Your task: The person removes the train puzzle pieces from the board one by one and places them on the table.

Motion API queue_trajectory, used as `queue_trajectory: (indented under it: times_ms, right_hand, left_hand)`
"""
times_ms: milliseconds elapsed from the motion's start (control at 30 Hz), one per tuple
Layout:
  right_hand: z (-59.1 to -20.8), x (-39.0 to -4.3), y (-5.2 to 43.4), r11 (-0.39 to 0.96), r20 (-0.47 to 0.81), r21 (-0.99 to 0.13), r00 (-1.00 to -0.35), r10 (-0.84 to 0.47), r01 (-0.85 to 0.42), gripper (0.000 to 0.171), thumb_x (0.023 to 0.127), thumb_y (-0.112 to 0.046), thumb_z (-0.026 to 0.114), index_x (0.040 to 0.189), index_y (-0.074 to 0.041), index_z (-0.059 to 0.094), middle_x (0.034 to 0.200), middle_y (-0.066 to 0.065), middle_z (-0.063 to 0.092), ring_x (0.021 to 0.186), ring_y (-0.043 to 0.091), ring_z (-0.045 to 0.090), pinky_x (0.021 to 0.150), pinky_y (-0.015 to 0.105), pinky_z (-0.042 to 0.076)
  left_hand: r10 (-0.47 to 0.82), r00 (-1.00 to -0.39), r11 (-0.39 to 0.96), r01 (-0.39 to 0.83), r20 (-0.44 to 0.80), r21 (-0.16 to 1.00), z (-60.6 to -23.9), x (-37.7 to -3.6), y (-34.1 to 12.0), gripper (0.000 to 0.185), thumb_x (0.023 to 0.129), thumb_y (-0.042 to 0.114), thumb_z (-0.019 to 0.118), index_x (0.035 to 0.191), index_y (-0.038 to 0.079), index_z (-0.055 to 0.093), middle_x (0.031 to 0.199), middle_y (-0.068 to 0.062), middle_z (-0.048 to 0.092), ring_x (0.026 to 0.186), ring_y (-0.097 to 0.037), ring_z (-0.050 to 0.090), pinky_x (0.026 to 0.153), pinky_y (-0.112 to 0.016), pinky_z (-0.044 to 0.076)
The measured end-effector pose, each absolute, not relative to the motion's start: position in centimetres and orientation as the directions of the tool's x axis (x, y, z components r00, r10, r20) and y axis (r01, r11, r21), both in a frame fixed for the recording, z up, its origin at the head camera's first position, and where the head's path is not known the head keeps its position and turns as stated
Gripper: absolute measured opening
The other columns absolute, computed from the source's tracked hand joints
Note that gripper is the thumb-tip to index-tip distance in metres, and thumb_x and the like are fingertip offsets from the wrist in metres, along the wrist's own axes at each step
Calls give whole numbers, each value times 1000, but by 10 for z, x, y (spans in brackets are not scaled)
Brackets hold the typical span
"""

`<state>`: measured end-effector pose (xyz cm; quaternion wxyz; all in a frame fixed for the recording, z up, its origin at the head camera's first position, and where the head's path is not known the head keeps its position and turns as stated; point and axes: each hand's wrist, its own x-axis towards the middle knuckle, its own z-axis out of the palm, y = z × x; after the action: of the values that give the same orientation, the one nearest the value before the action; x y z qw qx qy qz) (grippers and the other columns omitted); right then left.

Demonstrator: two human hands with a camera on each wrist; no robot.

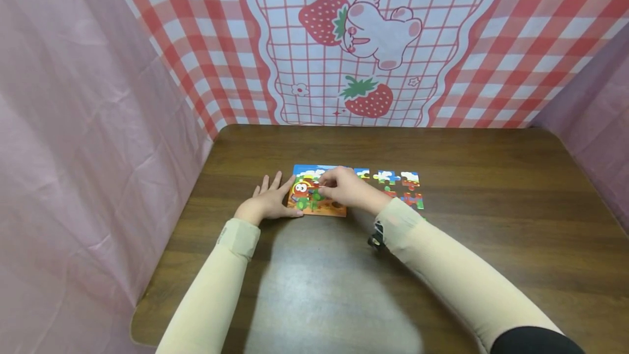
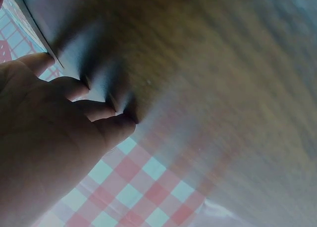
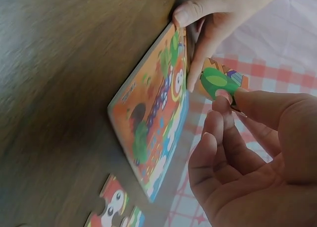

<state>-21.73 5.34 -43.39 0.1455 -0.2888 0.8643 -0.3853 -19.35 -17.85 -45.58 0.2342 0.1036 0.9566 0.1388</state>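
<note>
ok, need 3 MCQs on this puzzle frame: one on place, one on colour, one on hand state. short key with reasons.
1. Where do the loose puzzle pieces lie relative to the puzzle board?
A. On the person's right of it
B. On the person's left of it
C. Stacked on it

2. What colour is the part of the piece that shows at the right hand's fingertips?
A. Purple
B. Green
C. Black

3. How is the left hand?
A. Clenched in a fist
B. Lifted off the table
C. Flat beside the board, fingers straight

Key: 1 A, the head view shows them right of the board. 2 B, the right wrist view shows green. 3 C, fingers lie spread on the table, while the right hand pinches the piece.
</note>
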Motion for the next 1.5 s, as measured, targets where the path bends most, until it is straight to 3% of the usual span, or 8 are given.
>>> queue_trajectory:
  times_ms: [233,633,1167,1367,1500]
  right_hand:
    - [-434,-214,70,520,-41,-774,-790,-612,-362,15,89,-19,59,83,-9,69,73,4,62,60,14,49,55,31,43]
    - [-440,-211,104,578,-95,-760,-829,-552,-298,10,87,-22,62,83,-15,69,76,2,63,60,18,51,54,34,45]
    - [-446,-195,132,561,-112,-783,-825,-553,-269,12,84,-21,67,93,-14,66,80,0,64,68,17,59,60,34,47]
    - [-450,-188,141,550,-126,-795,-819,-560,-254,20,82,-18,68,100,-10,65,76,3,64,65,20,58,55,35,46]
    - [-453,-185,145,593,-155,-771,-835,-527,-231,21,81,-22,69,101,-14,66,71,3,62,55,16,51,48,32,42]
  left_hand:
    - [271,-870,936,139,-411,324,-454,-193,-179,98,73,67,56,146,29,4,149,-12,-9,130,-41,-11,101,-56,2]
    - [272,-872,940,149,-407,308,-457,-193,-178,98,73,68,55,146,30,3,149,-12,-9,130,-40,-11,101,-56,3]
    - [260,-871,940,129,-416,317,-462,-196,-179,99,72,68,56,146,31,1,149,-9,-11,131,-38,-13,102,-55,2]
    - [266,-870,937,132,-416,322,-463,-196,-179,99,72,68,56,146,30,2,149,-10,-12,130,-39,-13,101,-56,2]
    - [265,-873,937,133,-410,322,-462,-196,-180,99,71,69,56,146,31,2,149,-10,-12,131,-39,-13,101,-55,1]
